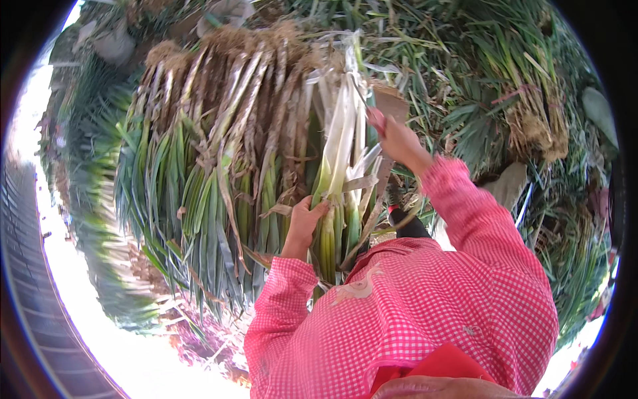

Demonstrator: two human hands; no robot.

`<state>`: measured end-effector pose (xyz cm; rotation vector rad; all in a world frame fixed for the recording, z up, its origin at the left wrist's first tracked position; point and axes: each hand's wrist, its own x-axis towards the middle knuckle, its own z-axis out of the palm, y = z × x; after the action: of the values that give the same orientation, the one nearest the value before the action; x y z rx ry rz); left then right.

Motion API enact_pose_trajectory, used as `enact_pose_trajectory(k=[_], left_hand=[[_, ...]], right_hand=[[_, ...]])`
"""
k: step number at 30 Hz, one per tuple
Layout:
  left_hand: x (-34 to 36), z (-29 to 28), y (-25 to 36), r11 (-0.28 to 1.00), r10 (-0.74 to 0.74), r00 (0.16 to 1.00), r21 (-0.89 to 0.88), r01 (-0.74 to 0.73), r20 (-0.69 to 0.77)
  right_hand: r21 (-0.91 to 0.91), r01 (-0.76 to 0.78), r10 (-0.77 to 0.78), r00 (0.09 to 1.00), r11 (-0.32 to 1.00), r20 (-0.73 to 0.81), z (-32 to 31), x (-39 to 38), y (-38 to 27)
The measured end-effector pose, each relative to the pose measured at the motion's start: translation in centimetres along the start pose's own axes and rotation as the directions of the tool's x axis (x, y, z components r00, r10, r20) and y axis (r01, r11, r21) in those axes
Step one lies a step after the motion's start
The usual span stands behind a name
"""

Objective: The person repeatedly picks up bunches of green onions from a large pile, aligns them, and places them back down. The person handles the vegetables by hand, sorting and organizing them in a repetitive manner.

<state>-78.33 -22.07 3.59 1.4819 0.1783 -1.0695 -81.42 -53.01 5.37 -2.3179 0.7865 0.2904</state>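
A bunch of leeks (341,133) with pale, peeled-looking shanks lies in front of me, its green leaves toward my body. My left hand (304,223) is closed around the leaf side of this bunch. Near the root end, my right hand (401,141) is closed on the handle of what looks like a knife (363,96). Its thin blade is against or very close to the white shanks; I cannot tell whether it touches. To the left, a row of unpeeled leeks (232,126) lies side by side, with brown roots at the far end and dry skins hanging off.
Loose green leaves (425,46) cover the area beyond. At the far right stands a bundle of leeks (535,120) with its roots toward me. A brown board-like piece (389,106) lies beside the bunch. More leeks (86,199) stretch along the left, near a dark ribbed surface (50,319).
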Motion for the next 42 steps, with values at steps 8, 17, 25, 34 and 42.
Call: enact_pose_trajectory(k=[8,17,25,34,42], left_hand=[[0.6,-3.5,0.2,0.501,0.534,0.788,0.866,-0.002,-0.306],[10.8,-7.2,7.0,0.069,0.495,0.841,0.975,0.212,-0.218],[-2.9,-3.6,14.1,0.664,0.418,0.898,0.721,-0.198,-0.138],[6.1,5.3,4.6,0.848,0.122,0.976,0.53,-0.009,-0.179],[8.6,3.6,-1.1,0.92,0.205,0.937,0.383,-0.085,-0.284]], right_hand=[[-0.034,-0.082,0.081,0.996,0.996,-0.046,0.5,-2.0,0.6],[-0.054,0.187,-0.166,0.949,0.981,0.268,1.1,-6.9,-0.5],[-0.03,0.073,-0.065,0.976,0.997,0.206,-0.4,-7.7,2.8],[0.151,0.171,-0.185,0.979,0.974,0.088,3.4,-16.5,6.1],[0.062,0.103,-0.116,0.959,0.993,0.258,1.9,-11.5,3.3]])
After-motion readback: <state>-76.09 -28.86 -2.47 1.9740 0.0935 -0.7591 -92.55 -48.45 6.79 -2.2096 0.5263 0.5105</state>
